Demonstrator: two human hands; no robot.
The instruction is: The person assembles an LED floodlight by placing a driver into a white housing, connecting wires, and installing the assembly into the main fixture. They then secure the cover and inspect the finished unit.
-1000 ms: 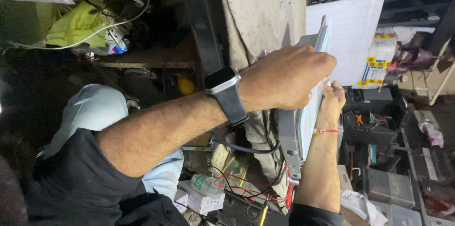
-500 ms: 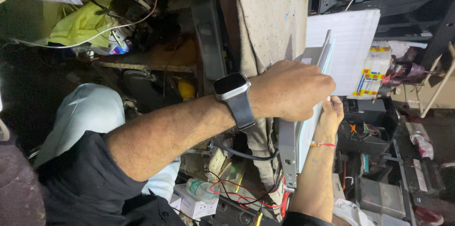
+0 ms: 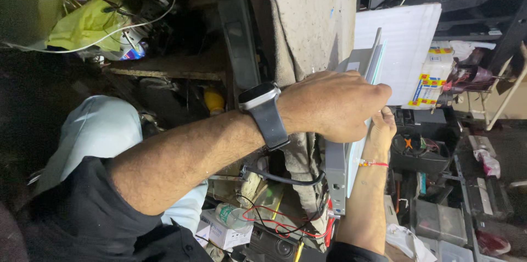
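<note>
A grey laptop (image 3: 336,177) stands on edge against the bench, its lid (image 3: 377,56) slightly apart from the base. My left hand (image 3: 335,102), with a dark smartwatch (image 3: 262,109) on the wrist, is clamped over the laptop's near side. My right hand (image 3: 381,127), with a red thread around the wrist, holds the far side of the same laptop, with fingers partly hidden behind it. A black cable (image 3: 280,177) runs to the laptop's lower edge.
A rough concrete bench edge (image 3: 307,20) runs top to bottom. A white panel (image 3: 406,37) and a taped carton (image 3: 433,75) stand behind the laptop. Red wires (image 3: 285,222), a plastic bottle (image 3: 230,215), a small white box (image 3: 219,233), yellow cloth (image 3: 93,20) and black cases (image 3: 422,146) crowd around.
Both hands stay on the laptop. The view has drifted a little and my right hand sits slightly lower along the laptop's far side.
</note>
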